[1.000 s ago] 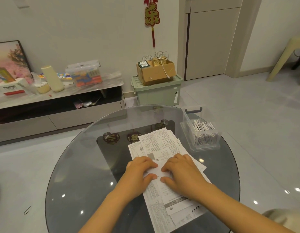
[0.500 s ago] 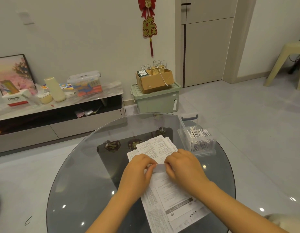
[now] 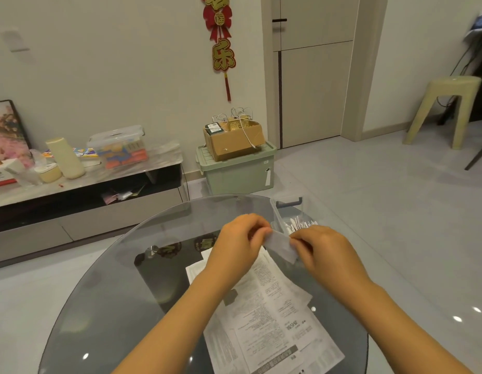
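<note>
A small folded white paper (image 3: pixel 281 245) is held in the air above the round glass table (image 3: pixel 105 306). My left hand (image 3: pixel 238 242) pinches its left end and my right hand (image 3: pixel 324 253) pinches its right end. Below the hands lies a stack of printed paper sheets (image 3: pixel 272 314) spread on the glass. A clear plastic box (image 3: pixel 284 209) with several folded white papers stands at the table's far right, just behind my right hand.
A low TV cabinet (image 3: pixel 86 184) with bottles and a clear container runs along the left wall. A green storage bin (image 3: pixel 237 171) topped by a cardboard box (image 3: pixel 233 140) stands beyond the table. A plastic stool (image 3: pixel 447 109) is at the right.
Both hands have lifted the folded paper off the sheet stack and carried it up and to the right, toward the clear box. The camera has tilted up.
</note>
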The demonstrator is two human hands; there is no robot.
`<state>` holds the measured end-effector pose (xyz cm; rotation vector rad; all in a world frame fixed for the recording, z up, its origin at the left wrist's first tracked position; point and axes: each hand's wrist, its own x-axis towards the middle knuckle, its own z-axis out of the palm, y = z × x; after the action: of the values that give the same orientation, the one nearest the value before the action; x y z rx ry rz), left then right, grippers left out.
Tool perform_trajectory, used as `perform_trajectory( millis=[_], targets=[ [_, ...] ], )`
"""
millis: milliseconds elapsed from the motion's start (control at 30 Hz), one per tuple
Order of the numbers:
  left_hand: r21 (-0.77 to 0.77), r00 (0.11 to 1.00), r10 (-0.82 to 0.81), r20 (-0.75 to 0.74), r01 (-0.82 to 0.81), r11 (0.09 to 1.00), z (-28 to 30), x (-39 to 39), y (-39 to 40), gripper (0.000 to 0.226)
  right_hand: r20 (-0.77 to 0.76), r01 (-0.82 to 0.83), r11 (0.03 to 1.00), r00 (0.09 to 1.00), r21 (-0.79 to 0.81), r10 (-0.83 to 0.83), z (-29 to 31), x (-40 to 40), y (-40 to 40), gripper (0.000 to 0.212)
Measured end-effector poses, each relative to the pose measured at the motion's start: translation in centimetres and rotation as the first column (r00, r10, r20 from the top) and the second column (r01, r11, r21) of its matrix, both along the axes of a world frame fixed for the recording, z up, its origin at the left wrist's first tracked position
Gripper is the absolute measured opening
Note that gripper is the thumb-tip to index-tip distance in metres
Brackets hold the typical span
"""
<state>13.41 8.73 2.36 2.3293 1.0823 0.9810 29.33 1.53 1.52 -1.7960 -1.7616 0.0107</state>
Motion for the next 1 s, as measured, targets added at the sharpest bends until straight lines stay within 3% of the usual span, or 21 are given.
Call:
perform_trajectory(
  millis=[167,333,467,667,767,1000],
  targets=[
    [-0.06,0.995,-0.094,-0.022,0.092,0.994,-0.1,3.7,1.6,0.026,-0.079,0.224,0.967,0.973,0.12,-0.215,0.5,3.2,0.8,0.012],
    [0.043,0.926,-0.192,-0.325,0.218,0.975,-0.5,6.5,3.0,0.028,-0.174,0.408,0.909,0.905,0.089,-0.389,0.4,5.2,1.8,0.012],
    [0.028,0.84,-0.325,-0.435,0.373,0.927,-0.8,8.1,3.4,0.05,-0.12,0.472,0.881,0.876,0.01,-0.468,0.3,5.3,2.4,0.012],
    [0.032,0.751,-0.393,-0.531,0.482,0.876,-2.1,9.3,4.3,0.065,-0.072,0.488,0.873,0.87,-0.015,-0.487,0.0,5.2,3.1,0.016],
    [0.034,0.751,-0.394,-0.53,0.483,0.875,-2.4,9.3,4.5,0.066,-0.066,0.482,0.875,0.872,-0.047,-0.485,0.0,5.0,3.3,0.015],
    [0.065,0.795,-0.366,-0.483,0.45,0.891,-3.3,8.3,4.6,0.07,0.149,0.484,0.856,0.874,-0.181,-0.462,-0.1,4.2,4.6,0.018]
  ],
)
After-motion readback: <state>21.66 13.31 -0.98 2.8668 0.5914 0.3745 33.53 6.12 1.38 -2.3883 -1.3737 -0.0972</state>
